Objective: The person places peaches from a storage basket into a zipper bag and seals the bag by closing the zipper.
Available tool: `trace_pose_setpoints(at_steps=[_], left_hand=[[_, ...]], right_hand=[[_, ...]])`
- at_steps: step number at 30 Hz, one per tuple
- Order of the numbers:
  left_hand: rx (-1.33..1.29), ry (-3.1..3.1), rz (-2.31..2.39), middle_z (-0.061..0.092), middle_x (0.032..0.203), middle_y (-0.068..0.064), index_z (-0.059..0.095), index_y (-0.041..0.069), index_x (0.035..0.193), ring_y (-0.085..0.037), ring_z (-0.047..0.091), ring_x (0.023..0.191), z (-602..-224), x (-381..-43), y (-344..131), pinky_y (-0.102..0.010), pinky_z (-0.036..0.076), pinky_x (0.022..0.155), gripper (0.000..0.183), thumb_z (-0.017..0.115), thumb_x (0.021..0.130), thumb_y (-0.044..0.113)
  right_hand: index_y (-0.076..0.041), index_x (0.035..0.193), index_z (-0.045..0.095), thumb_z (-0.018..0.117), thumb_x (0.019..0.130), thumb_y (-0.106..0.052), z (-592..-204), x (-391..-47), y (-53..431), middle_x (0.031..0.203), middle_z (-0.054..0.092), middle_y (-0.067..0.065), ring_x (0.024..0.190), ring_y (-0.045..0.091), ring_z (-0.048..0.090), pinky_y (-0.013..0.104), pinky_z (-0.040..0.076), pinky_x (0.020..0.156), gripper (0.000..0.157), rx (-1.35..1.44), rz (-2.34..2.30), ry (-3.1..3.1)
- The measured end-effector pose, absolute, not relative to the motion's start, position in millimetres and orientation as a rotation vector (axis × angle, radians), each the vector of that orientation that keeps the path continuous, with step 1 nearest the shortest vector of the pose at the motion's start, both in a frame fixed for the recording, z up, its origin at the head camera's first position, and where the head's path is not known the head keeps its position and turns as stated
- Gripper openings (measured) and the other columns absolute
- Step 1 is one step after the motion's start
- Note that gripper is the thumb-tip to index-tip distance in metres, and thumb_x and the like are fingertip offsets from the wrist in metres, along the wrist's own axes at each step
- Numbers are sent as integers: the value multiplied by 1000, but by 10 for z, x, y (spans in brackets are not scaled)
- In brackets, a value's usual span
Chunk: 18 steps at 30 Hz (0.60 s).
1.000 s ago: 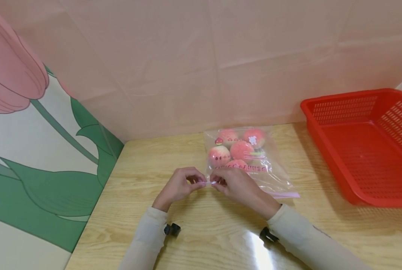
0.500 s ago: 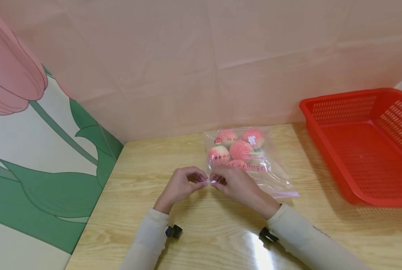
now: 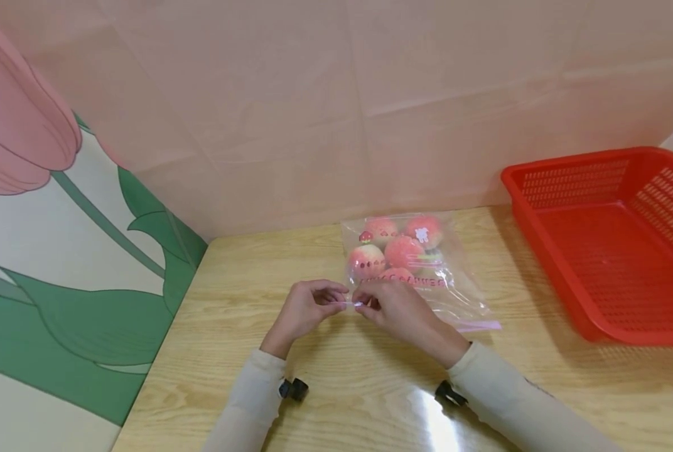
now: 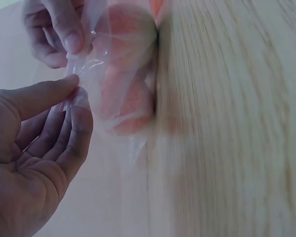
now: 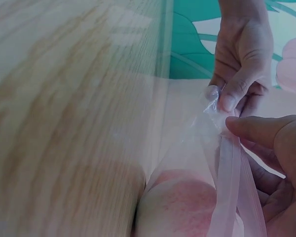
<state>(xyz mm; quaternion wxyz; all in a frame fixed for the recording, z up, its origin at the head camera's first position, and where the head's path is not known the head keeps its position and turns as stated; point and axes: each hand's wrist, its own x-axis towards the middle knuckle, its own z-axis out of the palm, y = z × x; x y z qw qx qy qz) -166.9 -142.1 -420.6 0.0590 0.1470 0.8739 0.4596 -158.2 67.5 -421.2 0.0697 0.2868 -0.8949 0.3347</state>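
A clear zip bag [image 3: 461, 295] with red printing lies on the table, its pink zip edge toward me. Inside it are several pink-and-cream peaches [image 3: 404, 251]. My left hand [image 3: 305, 311] pinches the left end of the zip edge between thumb and fingers. Right beside it, my right hand [image 3: 398, 314] pinches the same edge, the fingertips of both hands nearly meeting. In the right wrist view the zip strip [image 5: 227, 182] runs from the right thumb back over a peach [image 5: 177, 207]. In the left wrist view the bag's corner sits under the left thumb [image 4: 54, 94].
A red plastic basket [image 3: 574, 282] with slotted walls stands at the right of the wooden table [image 3: 212, 376]. Pinkish cloth [image 3: 285, 125] rises along the table's back edge. On the left is a panel with a tulip picture [image 3: 76, 314].
Both hands stay at the zip edge, still pinching it. The left wrist has shifted very slightly to the right; the bag and basket stay in place.
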Motion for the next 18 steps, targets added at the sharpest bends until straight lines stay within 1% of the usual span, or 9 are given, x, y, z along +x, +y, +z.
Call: trace_pose_setpoints(at_steps=[5,9,18], left_hand=[[459,2663,1353,74,90,-4,76,10,102,-12,67,80,-4210,-1674,-1430,-21,58,71,17,76,86,6],[486,2671,1329,74,90,-4,76,9,102,-11,66,80,-4196,-1664,-1443,-22,58,72,16,76,86,5],[530,2651,1318,74,91,-6,77,11,99,-15,67,82,-4208,-1664,-1456,-33,60,78,14,76,86,6]], right_hand=[[-19,92,75,78,85,-17,-4214,-1577,693,82,72,-8,71,2,61,20,53,66,8,867,988,-2704],[-17,91,75,78,84,-14,-4233,-1567,710,81,71,-8,70,2,60,18,52,65,8,896,989,-2691],[-17,90,75,78,84,-13,-4255,-1523,760,81,72,-7,70,2,61,19,53,66,8,911,978,-2662]])
